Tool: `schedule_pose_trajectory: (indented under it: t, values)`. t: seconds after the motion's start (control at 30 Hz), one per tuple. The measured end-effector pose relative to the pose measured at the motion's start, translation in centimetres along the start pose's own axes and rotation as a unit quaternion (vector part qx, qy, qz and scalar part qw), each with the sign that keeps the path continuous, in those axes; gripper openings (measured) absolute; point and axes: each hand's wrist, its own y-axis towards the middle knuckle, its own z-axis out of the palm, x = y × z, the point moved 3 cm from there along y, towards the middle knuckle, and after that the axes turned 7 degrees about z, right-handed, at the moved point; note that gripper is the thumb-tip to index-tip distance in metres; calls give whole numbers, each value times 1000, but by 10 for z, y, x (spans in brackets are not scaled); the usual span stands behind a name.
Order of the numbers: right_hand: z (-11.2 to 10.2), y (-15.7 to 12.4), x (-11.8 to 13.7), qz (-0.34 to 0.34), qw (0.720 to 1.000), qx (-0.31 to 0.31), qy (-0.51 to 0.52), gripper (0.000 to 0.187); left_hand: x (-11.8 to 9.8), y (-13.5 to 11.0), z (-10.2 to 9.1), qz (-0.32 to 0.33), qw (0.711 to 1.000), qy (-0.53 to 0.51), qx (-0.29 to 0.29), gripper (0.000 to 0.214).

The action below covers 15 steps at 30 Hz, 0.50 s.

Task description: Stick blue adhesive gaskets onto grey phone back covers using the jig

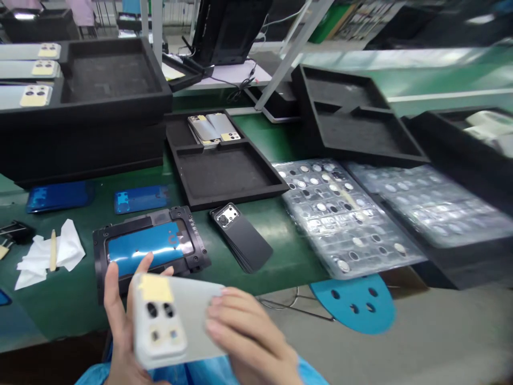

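A light grey phone back cover (pixel 198 307) with a raised camera block and a yellow film patch is held low in front of me, slightly blurred. My right hand (pixel 252 334) grips its right end, fingers across the face. Behind its camera end is my left hand (pixel 120 321), fingers spread and pointing upward; the cover hides part of it, and whether it bears the cover I cannot tell. Just beyond the fingertips lies a black frame fixture (pixel 196 243) with a blue-filmed panel (pixel 138 248) inside. Right of it, dark phone back covers (pixel 246 240) lie fanned in a stack.
A black tray (pixel 232 198) holds light covers (pixel 204 128). Stacked black trays (pixel 88 128) stand left. Clear sheets with round parts (pixel 340 214) lie right, below a tilted tray (pixel 360 128). Blue-filmed pieces (pixel 140 199) and white tissue (pixel 70 246) lie left. A blue stool (pixel 355 305) stands below the edge.
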Motion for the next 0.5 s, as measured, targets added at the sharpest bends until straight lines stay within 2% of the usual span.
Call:
schedule_pose_trajectory:
  t: [0.07, 0.13, 0.23, 0.33, 0.43, 0.5]
  values:
    - [17, -1, 7, -38, 996, 71, 32, 22, -2, 0, -4, -7, 999, 5, -37, 105]
    - [25, 2, 6, -45, 988, 132, 71, 20, -4, 0, -12, -22, 998, 33, -55, 99]
    - [24, 6, -3, -5, 973, 206, 100, 40, -6, -1, -22, -14, 997, 70, -30, 94]
    - [21, 5, -13, 42, 954, 279, 97, 46, -11, -5, -20, 17, 998, 66, -18, 93]
    - [18, 7, -18, 57, 940, 317, 113, 55, -15, -12, -10, 13, 997, 32, -66, 86]
    - [17, 12, -18, 54, 938, 321, 120, 57, -14, -16, -8, -4, 994, 50, -94, 81]
